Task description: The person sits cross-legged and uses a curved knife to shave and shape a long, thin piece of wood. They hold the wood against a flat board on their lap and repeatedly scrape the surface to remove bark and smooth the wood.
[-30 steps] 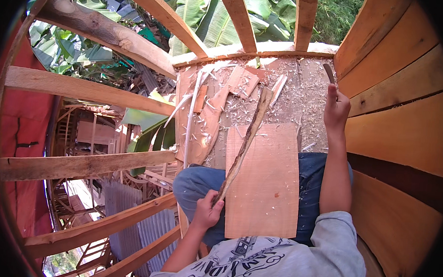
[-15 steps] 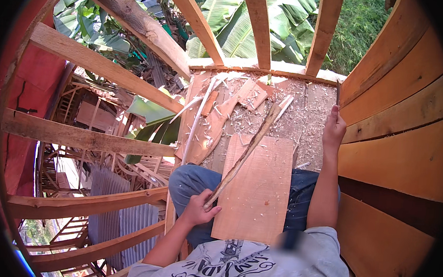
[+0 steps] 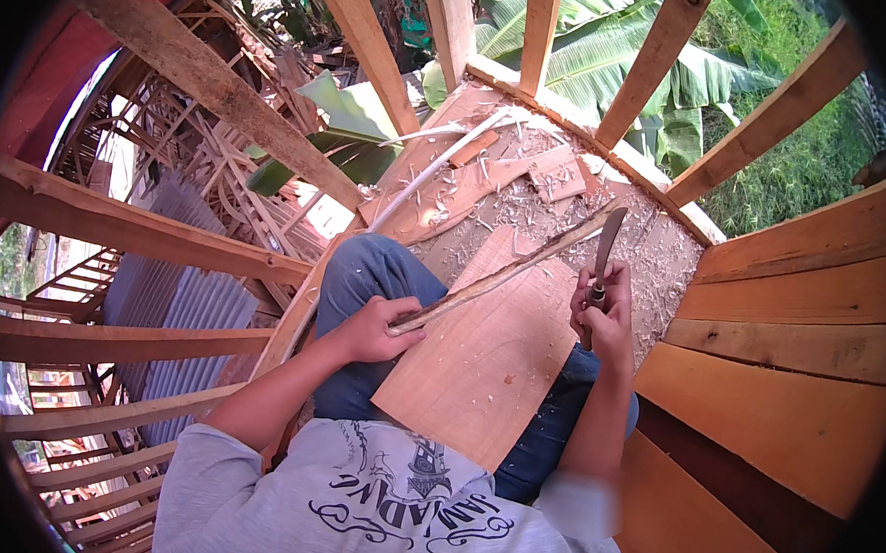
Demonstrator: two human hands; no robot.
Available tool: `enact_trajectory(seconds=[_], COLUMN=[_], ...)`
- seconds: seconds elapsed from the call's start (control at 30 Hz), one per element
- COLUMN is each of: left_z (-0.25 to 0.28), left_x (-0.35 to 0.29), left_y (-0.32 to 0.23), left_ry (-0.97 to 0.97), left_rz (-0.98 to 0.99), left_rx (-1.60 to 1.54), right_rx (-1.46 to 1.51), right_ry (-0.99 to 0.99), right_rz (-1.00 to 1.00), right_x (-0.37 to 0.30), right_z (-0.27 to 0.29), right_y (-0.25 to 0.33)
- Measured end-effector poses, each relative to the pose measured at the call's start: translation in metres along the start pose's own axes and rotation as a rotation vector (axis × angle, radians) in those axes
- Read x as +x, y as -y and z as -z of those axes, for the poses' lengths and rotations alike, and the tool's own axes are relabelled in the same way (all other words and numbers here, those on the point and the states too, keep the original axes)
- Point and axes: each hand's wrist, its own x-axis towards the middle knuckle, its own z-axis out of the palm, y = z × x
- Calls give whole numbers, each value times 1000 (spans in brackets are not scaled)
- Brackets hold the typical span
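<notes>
My left hand [image 3: 382, 330] is closed round the near end of a long, rough stick [image 3: 508, 270]. The stick slants up and to the right over a flat wooden board [image 3: 479, 349] that lies across my lap. In my right hand [image 3: 607, 310] is a knife [image 3: 608, 247] with a dark, slightly curved blade, held by its handle with the blade pointing away from me. The blade's upper part is close beside the far end of the stick; whether they touch I cannot tell.
Pale wood shavings [image 3: 507, 195] litter the plank floor, with scrap wood pieces [image 3: 557, 172] and a long thin strip [image 3: 439, 161] among them. Slatted wooden rails [image 3: 204, 244] stand on the left and ahead. A plank wall [image 3: 792, 315] rises at the right.
My right hand has brought the knife from beside the right wall inward to the stick's far end. The stick now slants flatter, and the whole view has turned to the right.
</notes>
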Motion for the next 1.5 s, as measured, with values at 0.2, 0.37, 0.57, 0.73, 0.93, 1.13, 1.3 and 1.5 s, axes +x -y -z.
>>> enact_trajectory(seconds=[0.2, 0.37, 0.57, 0.73, 0.93, 1.13, 1.3, 1.5], left_z=[-4, -4, 0, -2, -5, -8, -3, -3], left_x=[1, 2, 3, 5, 4, 4, 2, 3], left_y=[3, 13, 11, 5, 11, 16, 15, 18], left_ry=[-3, 31, 32, -2, -45, -68, -17, 0], left_rz=[8, 47, 123, 127, 143, 129, 179, 167], left_rx=[-67, -149, -242, -159, -196, -241, -237, -276], right_rx=[-100, -197, -405, -612, -816, -548, -802, -674], right_ry=[250, 320, 32, -59, -19, -153, 45, -15], right_rz=[-254, -206, -86, 168, 228, 36, 210, 212], right_x=[0, 5, 5, 5, 3, -2, -1, -1], right_z=[-2, 12, -3, -17, -27, -30, -40, -35], right_y=[-12, -15, -9, -21, -28, -31, -30, -37])
